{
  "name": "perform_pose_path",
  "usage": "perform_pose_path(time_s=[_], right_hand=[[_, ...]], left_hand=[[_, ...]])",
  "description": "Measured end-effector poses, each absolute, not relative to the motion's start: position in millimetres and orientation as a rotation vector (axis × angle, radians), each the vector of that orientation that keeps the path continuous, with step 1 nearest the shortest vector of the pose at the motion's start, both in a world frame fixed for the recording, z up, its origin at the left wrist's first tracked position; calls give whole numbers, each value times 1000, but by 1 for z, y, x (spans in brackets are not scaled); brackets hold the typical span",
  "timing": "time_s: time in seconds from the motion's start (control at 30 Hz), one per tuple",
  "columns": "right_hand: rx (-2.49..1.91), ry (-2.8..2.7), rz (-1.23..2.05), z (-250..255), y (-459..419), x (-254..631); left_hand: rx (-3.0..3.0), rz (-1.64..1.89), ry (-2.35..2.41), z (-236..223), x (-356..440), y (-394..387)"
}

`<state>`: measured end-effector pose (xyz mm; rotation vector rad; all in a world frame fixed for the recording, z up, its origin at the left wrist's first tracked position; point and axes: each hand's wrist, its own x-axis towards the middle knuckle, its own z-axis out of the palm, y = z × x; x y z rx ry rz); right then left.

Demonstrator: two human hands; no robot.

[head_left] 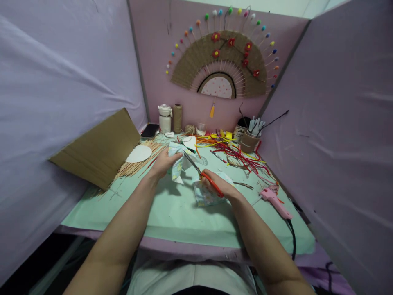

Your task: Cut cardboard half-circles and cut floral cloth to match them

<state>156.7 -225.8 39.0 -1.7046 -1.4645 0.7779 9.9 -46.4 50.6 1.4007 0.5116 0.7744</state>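
Note:
My left hand [164, 162] is closed on a piece of pale patterned paper [179, 160] and holds it up above the green table [178, 213]. My right hand [219, 187] grips red-handled scissors [202, 175], whose blades point up and left into that paper. Under my right hand lies another piece of the same patterned paper [205, 196].
A cardboard sheet [98, 149] leans at the left beside a bundle of thin sticks [138, 164] and a white paper shape [139, 153]. Red and yellow wires [239, 155], a cup of tools [250, 137], jars and a pink glue gun [274, 199] lie right. A decorated fan [222, 65] hangs behind.

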Motion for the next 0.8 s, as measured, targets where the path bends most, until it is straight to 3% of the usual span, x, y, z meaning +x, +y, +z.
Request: perform_pose_path(time_s=[0.8], right_hand=[[-1675,-1480,762,39,-226,156]], left_hand=[[1579,514,579,46,13,-54]])
